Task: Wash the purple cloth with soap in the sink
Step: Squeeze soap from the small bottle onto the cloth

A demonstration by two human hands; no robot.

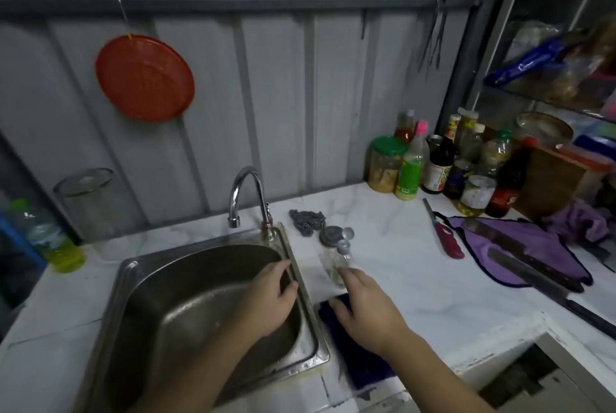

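Presently we list: a dark purple cloth (353, 356) lying flat on the white marbled counter (416, 282), just beside the right rim of the round stainless steel sink (186, 306) — not yet in the basin. Our right hand (366, 306) lies over the cloth's far end, fingers loosely spread, its tips by a small clear glass bottle with a grey cap (341, 262); whether it grips either we cannot tell. Our left hand (270, 299), half curled and empty, hangs over the basin at the rim — likely waiting to receive. The curved chrome tap (246, 192) shows no water running.
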